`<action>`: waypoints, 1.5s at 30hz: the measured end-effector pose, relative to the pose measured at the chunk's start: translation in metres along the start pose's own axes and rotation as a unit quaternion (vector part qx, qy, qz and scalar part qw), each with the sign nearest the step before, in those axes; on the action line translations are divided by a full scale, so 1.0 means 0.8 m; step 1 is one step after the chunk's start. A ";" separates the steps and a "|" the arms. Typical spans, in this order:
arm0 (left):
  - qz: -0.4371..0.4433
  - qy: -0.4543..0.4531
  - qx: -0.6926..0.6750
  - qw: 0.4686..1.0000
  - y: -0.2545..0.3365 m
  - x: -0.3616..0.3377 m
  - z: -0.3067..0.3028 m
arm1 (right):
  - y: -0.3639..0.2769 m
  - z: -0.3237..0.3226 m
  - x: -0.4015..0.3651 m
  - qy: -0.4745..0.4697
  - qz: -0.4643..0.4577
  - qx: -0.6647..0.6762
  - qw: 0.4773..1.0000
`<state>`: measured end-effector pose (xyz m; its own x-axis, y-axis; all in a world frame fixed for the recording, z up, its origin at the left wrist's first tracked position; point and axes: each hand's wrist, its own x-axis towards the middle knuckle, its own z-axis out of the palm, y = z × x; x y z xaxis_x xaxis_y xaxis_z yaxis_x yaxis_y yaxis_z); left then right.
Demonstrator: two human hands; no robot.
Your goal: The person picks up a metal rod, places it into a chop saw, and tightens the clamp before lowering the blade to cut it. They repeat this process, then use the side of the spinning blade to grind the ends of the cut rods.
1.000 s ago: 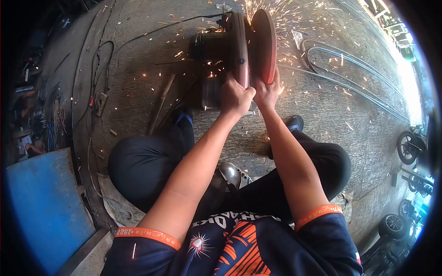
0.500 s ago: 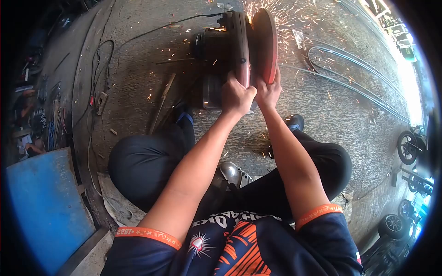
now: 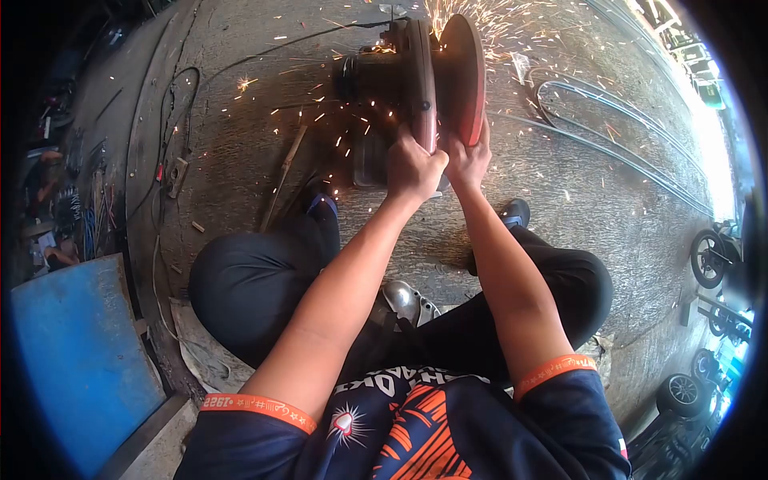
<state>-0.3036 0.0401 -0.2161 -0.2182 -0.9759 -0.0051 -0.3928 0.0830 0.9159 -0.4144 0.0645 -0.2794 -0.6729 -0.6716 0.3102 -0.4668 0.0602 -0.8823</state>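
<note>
A cut-off saw [image 3: 426, 76] with a dark motor body stands in front of me on the floor, throwing orange sparks from its far side. My left hand [image 3: 416, 168] is closed around the saw's reddish handle [image 3: 428, 128]. Close beside it, my right hand [image 3: 468, 160] is closed at the near lower end of the round red blade guard [image 3: 466, 88], its fingers partly behind the guard's edge. The material under the blade is hidden by the saw. A black cable [image 3: 296, 42] runs off the saw toward the left.
Bent metal rods [image 3: 616, 132] lie on the floor to the right. A wooden stick [image 3: 284, 172] lies left of the saw. A blue panel [image 3: 84, 360] stands at lower left. A shiny metal part [image 3: 402, 300] lies between my legs. Motorcycle wheels [image 3: 708, 256] are at the right edge.
The blade guard and handle have shifted very slightly, with both hands keeping their hold. Sparks spread in a different pattern, with a bright burst on the left.
</note>
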 end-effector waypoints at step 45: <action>-0.004 0.003 -0.011 1.000 -0.016 -0.001 0.007 | 0.017 0.006 -0.003 0.003 -0.001 -0.019 1.000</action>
<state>-0.3035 0.0413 -0.2301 -0.2099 -0.9777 -0.0095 -0.3742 0.0713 0.9246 -0.4165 0.0633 -0.2934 -0.6756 -0.6675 0.3132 -0.4891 0.0879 -0.8678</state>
